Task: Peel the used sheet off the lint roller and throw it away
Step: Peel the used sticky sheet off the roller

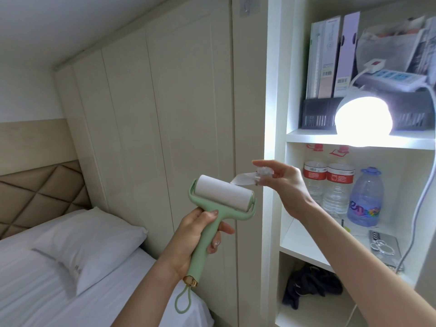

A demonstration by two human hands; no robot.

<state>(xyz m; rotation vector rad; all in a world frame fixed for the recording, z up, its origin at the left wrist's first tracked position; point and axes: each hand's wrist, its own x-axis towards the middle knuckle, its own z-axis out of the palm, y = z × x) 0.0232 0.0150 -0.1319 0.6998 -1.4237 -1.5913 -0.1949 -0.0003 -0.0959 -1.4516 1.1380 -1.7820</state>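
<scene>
While the used sheet (245,180) stretches from the white roll toward the shelves, we pinch its crumpled end in our right hand (278,182). Our left hand (195,234) grips the green lint roller (219,204) by its handle, above the bed (70,267), beside the lit lamp (363,119).

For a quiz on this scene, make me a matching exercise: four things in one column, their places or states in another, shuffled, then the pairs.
Things:
1. lint roller
2. used sheet
3. lamp
4. pillow

Places or states:
A. on the bed
B. lit, on a shelf
C. held by its handle in the left hand
D. partly peeled, pinched by the right hand

Pairs: 1-C, 2-D, 3-B, 4-A
</scene>
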